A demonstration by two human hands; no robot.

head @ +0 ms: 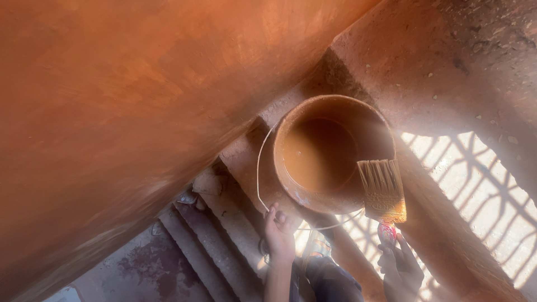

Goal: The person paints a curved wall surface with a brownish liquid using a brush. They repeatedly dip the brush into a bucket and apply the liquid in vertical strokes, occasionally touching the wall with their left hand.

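Note:
A round bucket (296, 193) smeared brown holds brown liquid paint (318, 154). My left hand (278, 228) grips the bucket's thin wire handle (259, 168) just below its rim. My right hand (399, 264) holds a wide flat paintbrush (383, 190) by its red handle, bristles up over the bucket's right rim. The bristles look wet with the brown paint.
A large wall (112, 100) coated in orange-brown paint fills the left and top. Concrete steps (201, 240) descend below the bucket. A sloped, gritty ledge (447, 72) runs at the right, with a patterned patch of sunlight (481, 196) on it.

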